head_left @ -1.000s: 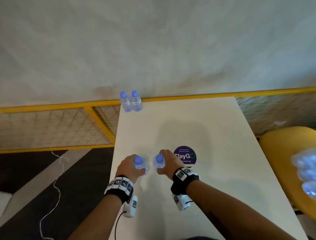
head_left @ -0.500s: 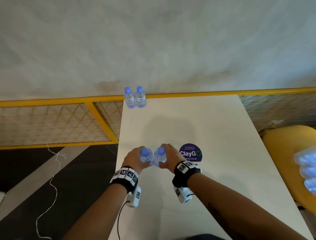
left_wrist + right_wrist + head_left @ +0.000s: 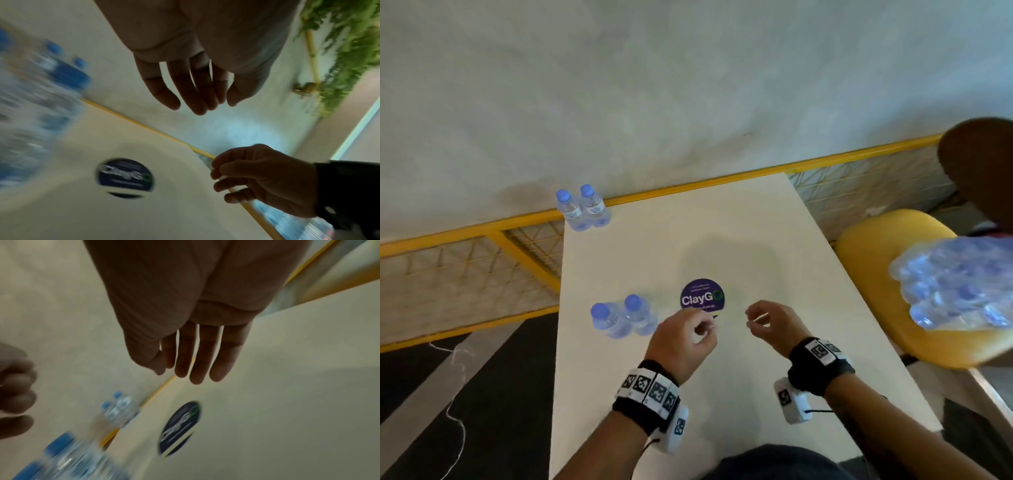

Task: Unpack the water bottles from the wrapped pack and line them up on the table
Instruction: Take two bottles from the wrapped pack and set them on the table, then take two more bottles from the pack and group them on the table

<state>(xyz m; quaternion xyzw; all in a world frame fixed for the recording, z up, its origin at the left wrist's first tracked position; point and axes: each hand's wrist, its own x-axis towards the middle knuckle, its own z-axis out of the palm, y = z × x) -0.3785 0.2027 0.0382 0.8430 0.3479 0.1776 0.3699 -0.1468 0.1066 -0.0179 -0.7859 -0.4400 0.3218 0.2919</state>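
Note:
Two clear water bottles with blue caps point(image 3: 623, 317) stand side by side near the white table's point(image 3: 739, 222) left edge, blurred in both wrist views point(image 3: 30, 113) point(image 3: 72, 459). Another pair of bottles point(image 3: 582, 209) point(image 3: 119, 408) stands at the table's far left corner. The wrapped pack point(image 3: 955, 284) with several bottles lies on a yellow chair point(image 3: 873, 274) right of the table. My left hand point(image 3: 705, 329) point(image 3: 195, 100) hovers just right of the near pair, fingers loosely curled, holding nothing. My right hand point(image 3: 755, 317) point(image 3: 195, 369) hovers further right, also empty.
A round purple ClayGo sticker point(image 3: 702, 298) lies mid-table just beyond my hands. A yellow railing with mesh point(image 3: 482, 253) runs behind and left of the table, under a pale wall. A white cable point(image 3: 455, 394) trails on the dark floor at left.
Both hands have let go of the two bottles, which now stand near the left edge. The hands have drawn back to the right, and the view has swung toward the pack.

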